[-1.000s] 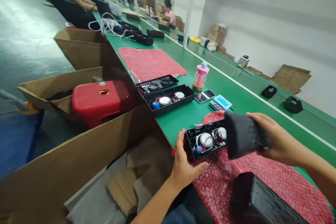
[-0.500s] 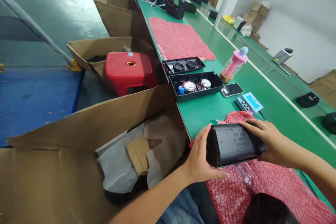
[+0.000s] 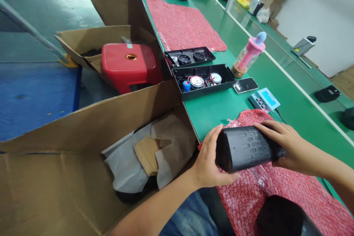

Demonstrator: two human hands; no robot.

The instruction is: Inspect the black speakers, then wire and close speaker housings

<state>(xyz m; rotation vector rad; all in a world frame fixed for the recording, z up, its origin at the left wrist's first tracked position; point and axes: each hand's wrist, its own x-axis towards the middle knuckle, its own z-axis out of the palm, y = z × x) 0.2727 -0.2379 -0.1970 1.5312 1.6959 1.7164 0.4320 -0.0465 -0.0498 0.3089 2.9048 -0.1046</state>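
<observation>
A black speaker (image 3: pixel 247 147) with rows of oval marks and small grille holes is held over red bubble wrap (image 3: pixel 249 191). My left hand (image 3: pixel 208 162) grips its left end, and my right hand (image 3: pixel 284 147) wraps round its right end. Below them, a second black housing (image 3: pixel 282 215) lies on the wrap, cut off by the lower edge. Farther along the bench, an open black speaker case (image 3: pixel 204 90) shows two round white-backed drivers and a blue cylindrical part with red wires. Behind it lies a black panel (image 3: pixel 190 57) with two round grilles.
A phone (image 3: pixel 245 85), a blue tester with a screen (image 3: pixel 264 99) and a pink-lidded bottle (image 3: pixel 249 55) stand on the green bench (image 3: pixel 193 114). A large cardboard box (image 3: pixel 35 191) with paper inside and a red stool (image 3: pixel 128 62) are at the left.
The speaker has turned slightly in my hands, its right end lower and its underside edge less visible. The camera view has shifted, so the bench items appear higher. Both hands keep their grip.
</observation>
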